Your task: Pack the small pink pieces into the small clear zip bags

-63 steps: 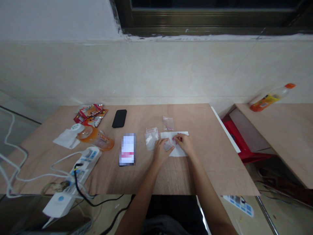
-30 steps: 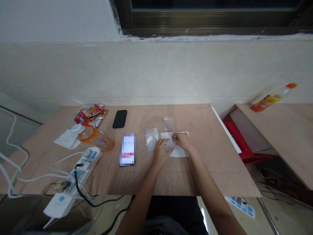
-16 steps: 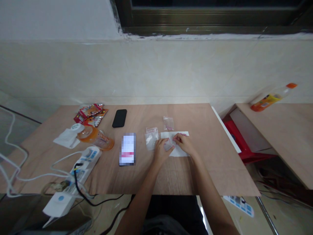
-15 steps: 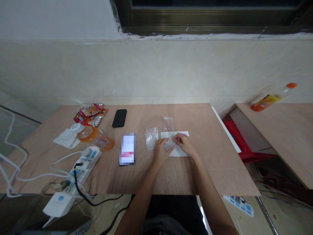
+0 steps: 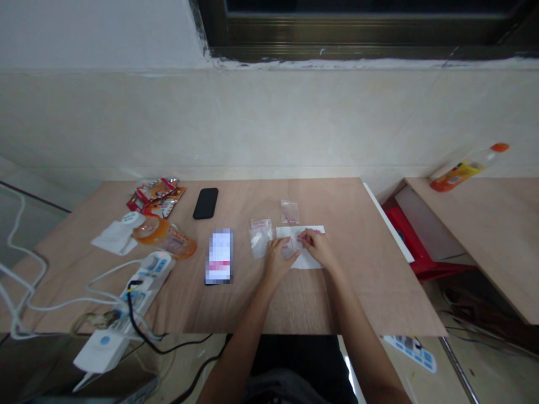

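On the table lies a white sheet of paper [image 5: 309, 261], with a small clear bag with pink marks partly under my fingers. My left hand [image 5: 280, 257] rests on the sheet's left part, fingers stretched out and thumb apart. My right hand [image 5: 316, 246] is on the right part, thumb and fingertips pinched together at some tiny pinkish-red bits; what exactly they hold is too small to tell. A clear zip bag [image 5: 260, 238] lies left of my left hand. Behind the sheet is a smaller clear bag [image 5: 289, 211] with tiny pink pieces near its lower edge.
A lit phone [image 5: 219, 255] and a black phone [image 5: 206, 203] lie to the left. Farther left are an orange bottle [image 5: 168, 238] on its side, snack packets [image 5: 158, 196], tissue [image 5: 114, 238] and a power strip [image 5: 147, 286] with cables. Another bottle [image 5: 463, 171] lies on the right-hand table.
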Demonstrator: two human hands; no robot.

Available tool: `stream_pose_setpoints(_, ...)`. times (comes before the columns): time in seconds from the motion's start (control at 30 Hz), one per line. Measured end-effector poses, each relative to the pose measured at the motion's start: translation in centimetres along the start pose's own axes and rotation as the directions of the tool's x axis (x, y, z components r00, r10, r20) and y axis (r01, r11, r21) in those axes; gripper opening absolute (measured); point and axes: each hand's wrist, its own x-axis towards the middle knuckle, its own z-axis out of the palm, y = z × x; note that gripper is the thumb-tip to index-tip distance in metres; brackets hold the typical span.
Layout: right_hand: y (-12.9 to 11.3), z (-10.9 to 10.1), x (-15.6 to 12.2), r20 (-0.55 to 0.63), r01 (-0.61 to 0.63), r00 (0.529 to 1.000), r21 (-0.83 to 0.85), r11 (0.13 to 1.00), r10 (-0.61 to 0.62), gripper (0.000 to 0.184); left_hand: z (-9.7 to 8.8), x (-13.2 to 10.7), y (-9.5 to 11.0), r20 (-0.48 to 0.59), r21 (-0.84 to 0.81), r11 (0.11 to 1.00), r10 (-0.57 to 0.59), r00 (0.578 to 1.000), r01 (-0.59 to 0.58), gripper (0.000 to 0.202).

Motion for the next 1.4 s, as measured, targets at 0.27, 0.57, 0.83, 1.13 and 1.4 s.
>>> stream_pose_setpoints(0.27,-0.9,-0.1,0.8,0.107,0.031,0.994,-0.203,0.979,-0.009,0.018,0.0,0.0,-0.3,-0.006,0.002,0.999,0.035,0.999,-0.035,0.044)
stream_pose_setpoints(0.57,-0.6,0.4,0.9,0.109,0.027,0.994,-0.213,0.977,-0.004,0.018,0.0,0.1,-0.1,-0.004,0.015,0.999,0.033,0.999,-0.033,0.043)
stream_pose_setpoints(0.83,0.1,0.3,0.8,0.063,0.044,0.997,-0.09,0.995,-0.038,0.016,0.0,0.0,-0.2,-0.002,0.019,0.999,0.031,1.0,-0.031,0.043)
stream_pose_setpoints(1.13,1.0,1.2,-0.3,0.071,0.01,0.997,0.217,0.976,-0.026,0.017,-0.1,0.0,0.2,0.001,0.014,1.0,0.012,1.0,-0.012,0.043)
stream_pose_setpoints(1.4,1.3,1.4,-0.1,0.104,-0.006,0.994,0.289,0.957,-0.026,0.024,0.1,0.0,-0.3,0.007,0.007,1.0,0.008,1.0,-0.009,0.043)
